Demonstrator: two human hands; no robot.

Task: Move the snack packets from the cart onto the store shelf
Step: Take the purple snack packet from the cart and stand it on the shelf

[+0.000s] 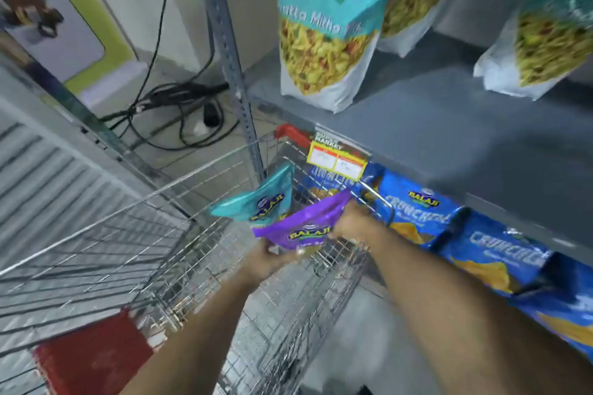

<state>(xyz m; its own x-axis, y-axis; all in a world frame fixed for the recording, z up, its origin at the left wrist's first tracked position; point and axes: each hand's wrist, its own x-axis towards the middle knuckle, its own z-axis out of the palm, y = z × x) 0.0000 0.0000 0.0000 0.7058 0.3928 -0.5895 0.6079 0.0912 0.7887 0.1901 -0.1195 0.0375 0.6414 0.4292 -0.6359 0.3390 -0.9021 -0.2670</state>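
Observation:
A purple Balaji snack packet is held over the wire cart by both hands. My left hand grips its lower edge and my right hand grips its upper right corner. A teal Balaji packet sits just behind the purple one, leaning at the cart's far end; which hand, if any, touches it is unclear. On the grey shelf above stand teal-and-white Balaji packets, upright. The frame is motion-blurred.
Blue Crunchex packets fill the lower shelf at right. A yellow price tag hangs on the shelf edge. A slotted metal upright stands left of the shelf, with black cables on the floor behind. The cart's red corner is near.

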